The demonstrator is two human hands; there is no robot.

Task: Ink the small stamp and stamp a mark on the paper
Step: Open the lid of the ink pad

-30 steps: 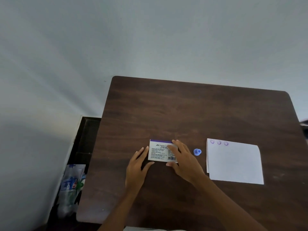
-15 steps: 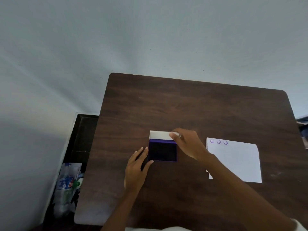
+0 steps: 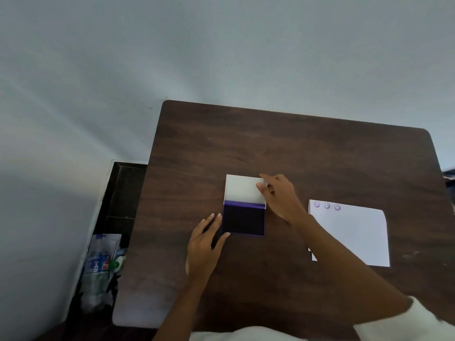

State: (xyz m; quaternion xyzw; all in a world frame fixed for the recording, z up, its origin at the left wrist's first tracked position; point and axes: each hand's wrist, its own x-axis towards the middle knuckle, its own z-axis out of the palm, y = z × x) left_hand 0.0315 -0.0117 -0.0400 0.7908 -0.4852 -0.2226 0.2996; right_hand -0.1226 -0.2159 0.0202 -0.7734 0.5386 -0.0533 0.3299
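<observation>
The small stamp is hidden, perhaps behind the right hand (image 3: 280,198), whose fingers pinch the ink pad (image 3: 243,219) lid's corner. Left hand (image 3: 204,244), fingers spread, steadies the pad mid-worktop. Released, the lid might drop shut. Paper (image 3: 354,237) lies toward the right edge.

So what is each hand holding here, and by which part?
Right hand pinches the ink pad's open lid at its far right corner. Left hand grips nothing, only steadying the base.
</observation>
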